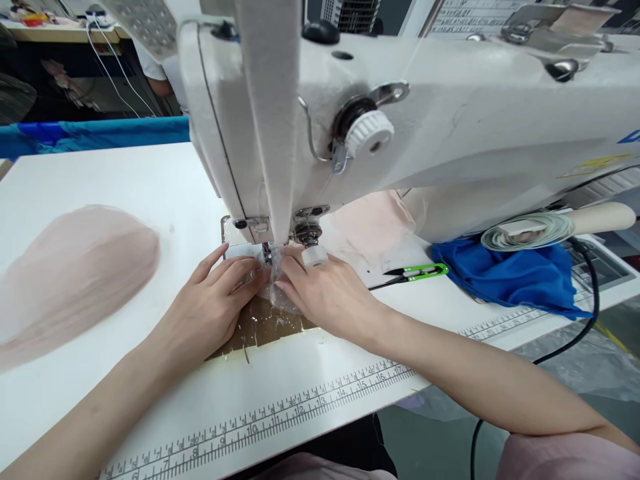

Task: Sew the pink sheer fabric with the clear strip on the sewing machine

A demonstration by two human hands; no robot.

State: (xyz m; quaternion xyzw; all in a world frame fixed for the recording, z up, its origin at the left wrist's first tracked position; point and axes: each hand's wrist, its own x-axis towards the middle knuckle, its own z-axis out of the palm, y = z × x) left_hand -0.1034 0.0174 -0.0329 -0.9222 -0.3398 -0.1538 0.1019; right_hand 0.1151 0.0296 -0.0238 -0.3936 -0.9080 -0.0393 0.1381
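A white sewing machine stands over the table, its presser foot lowered near a small piece of sheer fabric. Left of the foot, my left hand has its thumb and forefinger closed together at the fabric's edge, the other fingers bent over the machine bed. On the other side, my right hand pinches the same fabric between thumb and fingers, its fingertips partly hidden behind the white screw knob. The exact stitching point is hard to see between the hands.
Sheer pink fabric lies on the left of the table. More pink fabric, green thread snips, a blue cloth and coiled pale cord are at right. A printed ruler runs along the front edge.
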